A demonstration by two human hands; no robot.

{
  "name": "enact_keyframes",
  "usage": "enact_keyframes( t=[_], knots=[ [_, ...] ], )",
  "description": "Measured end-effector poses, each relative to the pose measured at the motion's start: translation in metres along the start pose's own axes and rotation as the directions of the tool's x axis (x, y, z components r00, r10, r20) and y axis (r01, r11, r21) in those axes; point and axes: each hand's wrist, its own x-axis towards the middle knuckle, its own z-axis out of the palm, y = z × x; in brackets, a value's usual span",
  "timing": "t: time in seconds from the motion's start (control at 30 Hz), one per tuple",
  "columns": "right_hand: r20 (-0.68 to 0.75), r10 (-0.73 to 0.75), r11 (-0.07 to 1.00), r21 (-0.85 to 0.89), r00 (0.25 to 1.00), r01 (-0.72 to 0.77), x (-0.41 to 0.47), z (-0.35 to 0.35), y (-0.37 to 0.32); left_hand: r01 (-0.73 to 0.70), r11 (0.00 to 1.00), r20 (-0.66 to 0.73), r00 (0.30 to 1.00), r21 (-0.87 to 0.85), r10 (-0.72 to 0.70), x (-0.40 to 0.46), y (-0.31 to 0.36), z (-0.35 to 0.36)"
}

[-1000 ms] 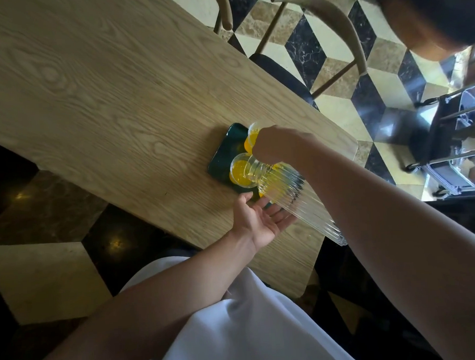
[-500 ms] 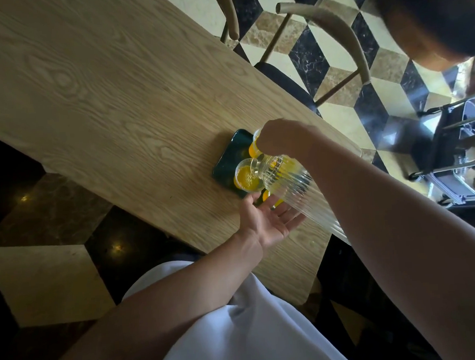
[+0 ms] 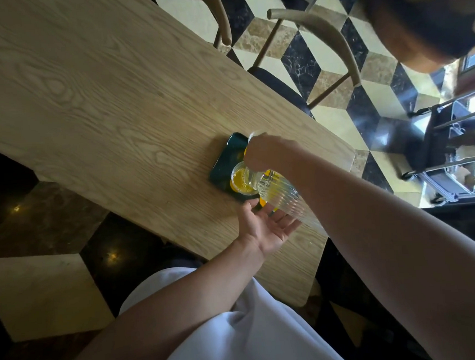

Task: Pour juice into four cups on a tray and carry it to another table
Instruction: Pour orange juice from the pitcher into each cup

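Right hand (image 3: 268,156) gripping neck of tilted ribbed glass jug (image 3: 282,196), spout over cup (image 3: 242,181) of juice | left hand (image 3: 266,225) palm-up, fingers relaxed, under jug, holding nothing | dark green tray (image 3: 224,164) near tabletop's (image 3: 102,90) right end.

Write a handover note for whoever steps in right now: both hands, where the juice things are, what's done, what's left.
Right hand: grips the neck of the ribbed glass carafe, tipped over a cup.
Left hand: open, palm up under the carafe's body, beside the tray.
Green tray sits near the wooden table edge; that cup holds orange juice, the others are mostly hidden.
Left: finish pouring, set the carafe down, carry the tray to the other table.
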Motion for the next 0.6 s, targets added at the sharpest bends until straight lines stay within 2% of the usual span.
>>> enact_keyframes(
  t=[0.23,0.43,0.6],
  knots=[
    [0.016,-0.009,0.999,0.032,1.000,0.009,-0.002,-0.007,0.010,0.000,0.999,-0.054,0.999,0.053,0.003,-0.011,-0.006,0.011],
    [-0.033,0.010,0.991,0.136,0.999,-0.005,0.004,-0.019,0.031,-0.040,0.969,-0.222,0.970,0.243,0.096,-0.018,0.007,0.039],
    [0.004,-0.025,0.924,0.381,1.000,0.021,0.015,-0.039,0.047,-0.064,0.886,-0.265,0.942,0.459,0.206,-0.036,0.034,0.062]
  ],
)
